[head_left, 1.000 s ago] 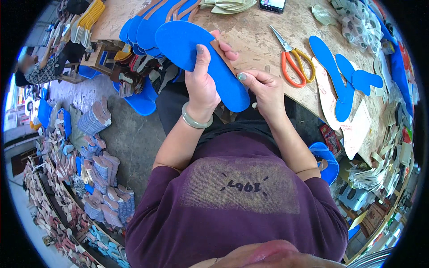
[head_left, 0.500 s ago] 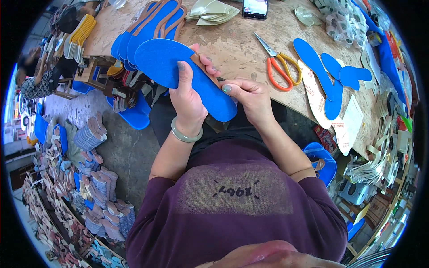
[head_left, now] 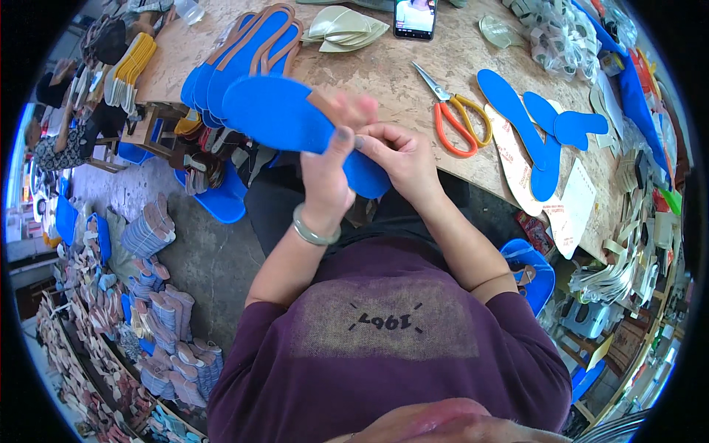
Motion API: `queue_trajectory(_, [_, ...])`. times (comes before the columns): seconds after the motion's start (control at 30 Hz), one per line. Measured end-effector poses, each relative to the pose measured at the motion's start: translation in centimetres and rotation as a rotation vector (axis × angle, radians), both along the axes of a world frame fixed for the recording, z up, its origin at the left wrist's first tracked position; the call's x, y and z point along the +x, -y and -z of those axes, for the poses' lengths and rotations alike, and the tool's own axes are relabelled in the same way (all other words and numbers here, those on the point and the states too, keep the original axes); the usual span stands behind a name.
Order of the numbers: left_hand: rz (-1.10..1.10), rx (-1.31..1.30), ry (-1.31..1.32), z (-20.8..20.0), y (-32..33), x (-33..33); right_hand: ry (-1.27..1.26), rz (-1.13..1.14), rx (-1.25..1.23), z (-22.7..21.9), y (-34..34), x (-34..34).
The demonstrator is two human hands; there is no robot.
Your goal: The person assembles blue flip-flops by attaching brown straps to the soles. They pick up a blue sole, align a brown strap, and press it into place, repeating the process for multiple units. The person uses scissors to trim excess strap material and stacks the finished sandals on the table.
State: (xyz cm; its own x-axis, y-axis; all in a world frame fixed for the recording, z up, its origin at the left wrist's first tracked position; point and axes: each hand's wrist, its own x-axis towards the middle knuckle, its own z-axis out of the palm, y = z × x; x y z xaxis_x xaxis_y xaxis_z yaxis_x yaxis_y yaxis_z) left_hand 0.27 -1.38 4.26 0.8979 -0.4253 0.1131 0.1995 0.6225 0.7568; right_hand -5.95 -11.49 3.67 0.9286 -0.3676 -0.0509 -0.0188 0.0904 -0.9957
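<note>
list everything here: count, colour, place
held insole: one, blue, at both hands
stacked insoles: several, blue, table left
loose insoles: several, blue, table right
cut pieces: several, cream, far table
scissors: one, orange and yellow, table right
phone: one, black, far table
bagged parts: many, whitish, far right
table: one, brown, ahead
tubs: several, blue, floor
shoe pieces: many, mixed, left
co-worker: one, dark clothes, upper left
left hand: one, bare, on insole
right hand: one, bare, on insole
</note>
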Motion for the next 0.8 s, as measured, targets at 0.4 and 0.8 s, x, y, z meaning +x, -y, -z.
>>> queue_trajectory(0.4, [-0.083,-0.057,-0.025,-0.9,-2.0,-0.1,0.033,-0.013,0.072,0.0,-0.4,-2.3])
queue_trajectory(0.8, [0.163,0.337,0.154,-1.0,-3.4,-0.8,-0.039,-0.096,-0.347,-3.8,2.1,-2.4])
